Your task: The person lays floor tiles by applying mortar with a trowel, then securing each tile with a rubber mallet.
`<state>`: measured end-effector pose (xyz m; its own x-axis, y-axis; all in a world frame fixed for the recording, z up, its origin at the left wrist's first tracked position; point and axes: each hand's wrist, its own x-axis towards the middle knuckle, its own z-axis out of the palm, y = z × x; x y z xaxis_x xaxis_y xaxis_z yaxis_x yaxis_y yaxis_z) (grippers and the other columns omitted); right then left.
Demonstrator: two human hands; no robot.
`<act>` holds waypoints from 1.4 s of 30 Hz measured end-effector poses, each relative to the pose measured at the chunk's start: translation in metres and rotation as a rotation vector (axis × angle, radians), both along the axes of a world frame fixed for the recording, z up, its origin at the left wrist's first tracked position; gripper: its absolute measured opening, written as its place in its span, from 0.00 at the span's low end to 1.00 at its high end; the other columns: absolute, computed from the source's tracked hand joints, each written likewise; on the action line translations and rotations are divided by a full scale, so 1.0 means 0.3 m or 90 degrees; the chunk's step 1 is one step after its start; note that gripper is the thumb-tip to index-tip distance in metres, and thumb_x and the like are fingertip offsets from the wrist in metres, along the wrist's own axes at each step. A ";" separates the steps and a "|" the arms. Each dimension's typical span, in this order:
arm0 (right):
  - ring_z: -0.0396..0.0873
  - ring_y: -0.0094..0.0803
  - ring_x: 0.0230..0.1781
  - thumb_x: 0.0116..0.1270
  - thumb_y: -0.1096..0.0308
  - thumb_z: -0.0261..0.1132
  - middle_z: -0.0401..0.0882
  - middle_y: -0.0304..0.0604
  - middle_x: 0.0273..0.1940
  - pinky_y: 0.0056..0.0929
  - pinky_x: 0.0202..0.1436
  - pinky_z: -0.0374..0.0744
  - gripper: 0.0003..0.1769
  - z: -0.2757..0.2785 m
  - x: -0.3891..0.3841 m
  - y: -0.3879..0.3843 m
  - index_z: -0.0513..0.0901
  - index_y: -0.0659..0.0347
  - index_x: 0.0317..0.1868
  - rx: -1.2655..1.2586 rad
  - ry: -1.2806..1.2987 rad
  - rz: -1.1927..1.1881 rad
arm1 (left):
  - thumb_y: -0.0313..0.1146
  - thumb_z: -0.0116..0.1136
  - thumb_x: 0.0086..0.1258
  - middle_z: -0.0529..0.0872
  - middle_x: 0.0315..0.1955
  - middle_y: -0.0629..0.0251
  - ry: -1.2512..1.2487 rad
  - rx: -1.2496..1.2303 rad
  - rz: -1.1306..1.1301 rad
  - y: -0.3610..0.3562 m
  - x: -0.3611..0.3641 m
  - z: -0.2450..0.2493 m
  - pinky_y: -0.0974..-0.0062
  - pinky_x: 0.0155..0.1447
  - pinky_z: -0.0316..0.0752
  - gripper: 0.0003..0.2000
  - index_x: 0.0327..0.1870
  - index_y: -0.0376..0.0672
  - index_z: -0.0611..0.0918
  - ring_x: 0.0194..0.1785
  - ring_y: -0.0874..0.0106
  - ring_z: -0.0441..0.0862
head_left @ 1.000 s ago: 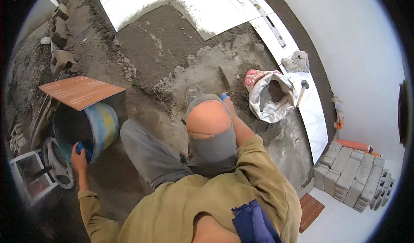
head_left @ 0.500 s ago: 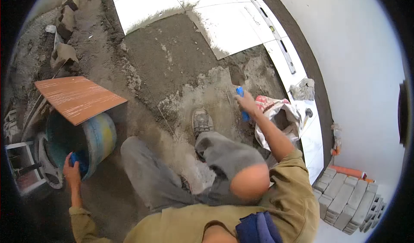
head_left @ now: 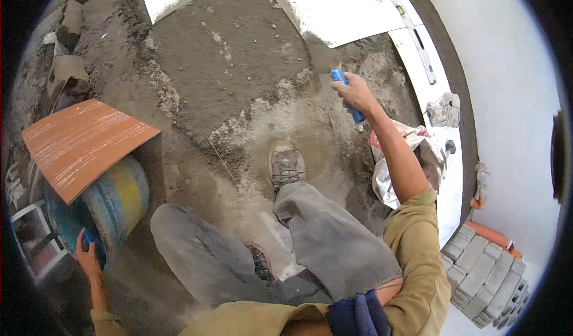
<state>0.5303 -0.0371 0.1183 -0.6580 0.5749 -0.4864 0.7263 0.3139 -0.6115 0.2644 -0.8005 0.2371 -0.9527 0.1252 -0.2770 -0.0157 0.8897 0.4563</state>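
My right hand is closed round the blue handle of a trowel, whose grey blade is blurred against the mortar bed near the white floor tiles. At far left, my left hand is at the mouth of a blue bucket with a yellow patch. Its fingers are closed on a small blue object, partly hidden, whose kind I cannot make out. Over the bucket lies a brown tile with white streaks. Below my right forearm stands an open white and red sack.
A spirit level lies on the tiles along the right wall. Near it are a crumpled grey bag and a dark-headed mallet. Grey paving blocks are stacked at lower right. Broken blocks line the left side.
My right hand has moved forward with the trowel, toward the tile edge. My left hand stays at the bucket. The view has shifted, and my right knee has swung away from my right arm.
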 end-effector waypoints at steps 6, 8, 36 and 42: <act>0.82 0.40 0.19 0.61 0.59 0.59 0.79 0.49 0.22 0.40 0.27 0.79 0.15 -0.101 -0.019 0.065 0.76 0.64 0.34 0.226 -0.009 0.016 | 0.17 0.50 0.62 0.80 0.53 0.60 0.000 0.047 -0.006 -0.093 -0.024 -0.049 0.75 0.56 0.71 0.24 0.61 0.42 0.76 0.51 0.70 0.79; 0.82 0.40 0.20 0.61 0.57 0.59 0.78 0.50 0.22 0.40 0.29 0.79 0.15 -0.032 -0.037 0.023 0.76 0.64 0.33 0.105 -0.006 0.008 | 0.16 0.49 0.62 0.80 0.53 0.60 0.014 0.039 -0.017 -0.056 -0.030 -0.034 0.75 0.57 0.71 0.24 0.61 0.41 0.76 0.52 0.70 0.78; 0.77 0.36 0.19 0.61 0.64 0.61 0.71 0.44 0.23 0.34 0.17 0.77 0.12 -0.236 -0.875 0.185 0.72 0.66 0.29 -0.117 0.193 -0.244 | 0.19 0.52 0.55 0.80 0.38 0.67 0.121 -0.002 0.028 0.070 0.021 0.014 0.80 0.46 0.71 0.25 0.58 0.40 0.78 0.38 0.77 0.75; 0.76 0.35 0.17 0.59 0.64 0.63 0.73 0.44 0.23 0.33 0.15 0.75 0.14 -0.188 -1.120 0.305 0.73 0.69 0.31 -0.131 0.191 -0.147 | 0.19 0.51 0.53 0.80 0.39 0.67 0.064 -0.015 0.095 0.147 0.022 0.061 0.79 0.47 0.71 0.25 0.57 0.39 0.79 0.39 0.76 0.76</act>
<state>0.1944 0.0545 0.0618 -0.6528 0.6350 -0.4131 0.5436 0.0130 -0.8392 0.2709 -0.7565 0.2555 -0.9833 -0.0255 -0.1803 -0.1041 0.8910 0.4418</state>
